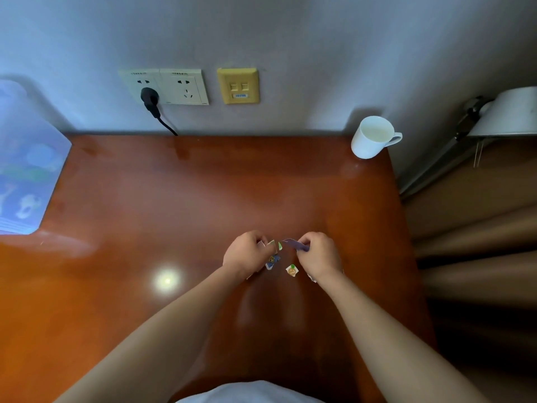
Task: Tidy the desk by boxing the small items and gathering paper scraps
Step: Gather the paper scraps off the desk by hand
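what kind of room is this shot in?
Probably a hotel or dorm room: glossy wooden desk against a wall with power sockets and a yellow data-port plate, a white mug, brown curtains at the right.

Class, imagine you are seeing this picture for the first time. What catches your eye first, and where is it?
Two hands meet over the glossy brown desk. The left hand pinches pale scraps and the right hand pinches a purple scrap. More colourful scraps lie on the desk between the wrists. A white mug stands at the far right corner by the wall, and a black plug sits in the wall socket plate above the far edge.
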Demonstrator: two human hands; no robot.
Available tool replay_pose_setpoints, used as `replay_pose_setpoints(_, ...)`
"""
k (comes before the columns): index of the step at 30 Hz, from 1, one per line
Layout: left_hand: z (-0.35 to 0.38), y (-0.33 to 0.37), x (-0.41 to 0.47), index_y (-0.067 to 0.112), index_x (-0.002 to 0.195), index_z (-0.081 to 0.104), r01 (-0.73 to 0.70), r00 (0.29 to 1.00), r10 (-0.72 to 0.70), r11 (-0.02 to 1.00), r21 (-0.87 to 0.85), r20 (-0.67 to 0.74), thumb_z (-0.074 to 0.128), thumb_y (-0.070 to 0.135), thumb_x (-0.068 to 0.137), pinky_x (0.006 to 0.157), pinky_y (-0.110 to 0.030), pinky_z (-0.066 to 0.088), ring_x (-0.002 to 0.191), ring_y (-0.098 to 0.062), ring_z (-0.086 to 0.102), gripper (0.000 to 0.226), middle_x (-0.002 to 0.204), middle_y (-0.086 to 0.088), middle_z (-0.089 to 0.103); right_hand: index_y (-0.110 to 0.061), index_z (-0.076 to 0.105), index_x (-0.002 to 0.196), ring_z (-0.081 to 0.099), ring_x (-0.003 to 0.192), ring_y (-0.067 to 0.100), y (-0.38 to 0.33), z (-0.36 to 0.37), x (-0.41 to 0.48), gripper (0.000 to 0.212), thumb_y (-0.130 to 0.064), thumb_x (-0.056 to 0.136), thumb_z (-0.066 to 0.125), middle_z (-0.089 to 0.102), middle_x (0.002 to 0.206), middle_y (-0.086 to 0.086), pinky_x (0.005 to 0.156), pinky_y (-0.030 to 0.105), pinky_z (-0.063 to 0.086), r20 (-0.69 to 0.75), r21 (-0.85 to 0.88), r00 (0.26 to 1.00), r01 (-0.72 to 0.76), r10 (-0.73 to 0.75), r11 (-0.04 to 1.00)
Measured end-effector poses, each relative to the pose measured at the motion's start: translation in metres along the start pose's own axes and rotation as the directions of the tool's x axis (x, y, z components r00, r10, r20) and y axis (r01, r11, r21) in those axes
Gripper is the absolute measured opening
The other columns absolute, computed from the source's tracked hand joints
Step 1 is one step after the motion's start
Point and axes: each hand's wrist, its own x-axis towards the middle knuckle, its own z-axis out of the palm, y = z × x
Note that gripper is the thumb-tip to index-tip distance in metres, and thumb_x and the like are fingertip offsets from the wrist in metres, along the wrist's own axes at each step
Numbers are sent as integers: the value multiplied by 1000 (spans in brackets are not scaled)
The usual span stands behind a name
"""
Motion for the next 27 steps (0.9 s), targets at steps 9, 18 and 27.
replay_pose_setpoints(9, 1, -17, -8, 29, 92, 57, -14, 999, 10, 996, 87, 50, 68, 36, 72, 65, -33, 55, 67, -15, 65, 24, 82, 7, 72, -19, 56, 78, 58, 70, 24, 5, 5, -17, 19, -15, 72, 74, 62, 77, 0, 55, 29, 41, 188, 32, 982, 30, -35, 999)
replay_pose_setpoints(18, 9, -15, -8, 28, 96, 52, -153, 988, 133, 897, 414, 76, 61, 34, 79, 62, -28, 39, 91, -25, 60, 20, 93, 7, 63, -21, 56, 77, 62, 79, 29, 1, 9, -16, 17, -21, 79, 73, 68, 88, 4, 62, 31, 46, 215, -227, 972, 148, -99, 962)
replay_pose_setpoints(27, 8, -17, -3, 15, 74, 61, -97, 995, 84, 889, 447, 48, 65, 35, 70, 53, -26, 36, 64, -25, 49, 22, 76, -4, 65, -12, 65, 85, 60, 82, 28, 3, 9, -18, 16, -25, 80, 74, 60, 96, 5, 62, 31, 43, 197, -244, 971, 182, -135, 953)
